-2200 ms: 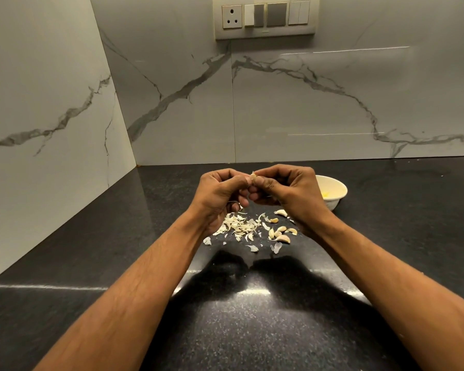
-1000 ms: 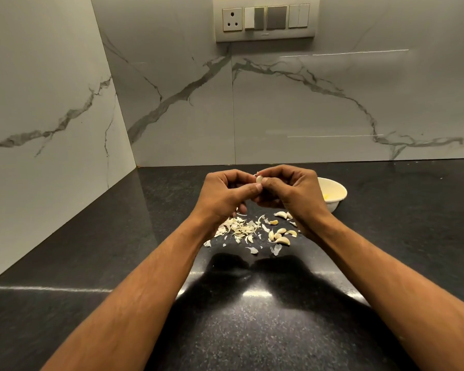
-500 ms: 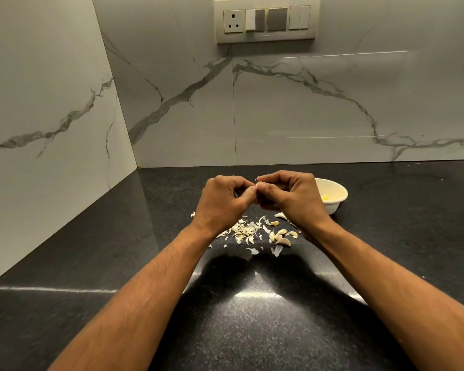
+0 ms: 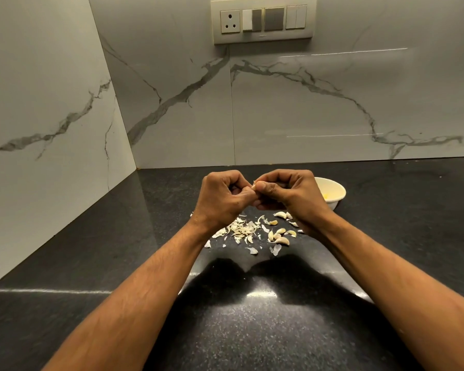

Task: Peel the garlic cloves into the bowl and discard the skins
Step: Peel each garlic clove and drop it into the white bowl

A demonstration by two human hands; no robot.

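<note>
Garlic clove (image 4: 254, 185): held in the air above the counter (image 4: 118, 263), between the two hands, where the thumbs meet. Only a small pale tip shows above the right thumb; the rest is hidden by the fingers. Whether its skin is on or off cannot be told.

Right hand (image 4: 287, 192): fingers curled inward, thumb lying across toward the left, its tip pressed against the clove. The hand pinches the clove between thumb and curled fingers.

Left hand (image 4: 221, 200): fingers curled into the palm, thumb extended to the right and meeting the right thumb at the clove. Its thumb touches the clove or the skin at that point; the exact contact is hidden.

Skins (image 4: 241, 230): a loose pile of pale flakes on the counter, directly below and slightly nearer than the hands, mostly beneath the left wrist.

Unpeeled cloves (image 4: 279, 235): a small scatter just right of the skins, below the right wrist, some touching each other.

Bowl (image 4: 332, 194): white, upright on the counter, behind and to the right of the right hand, partly covered by it. Something yellowish lies inside.

Surroundings: dark speckled counter, marble-patterned wall (image 4: 306, 103) in a corner, a switch panel (image 4: 263, 20) high on the back wall.
</note>
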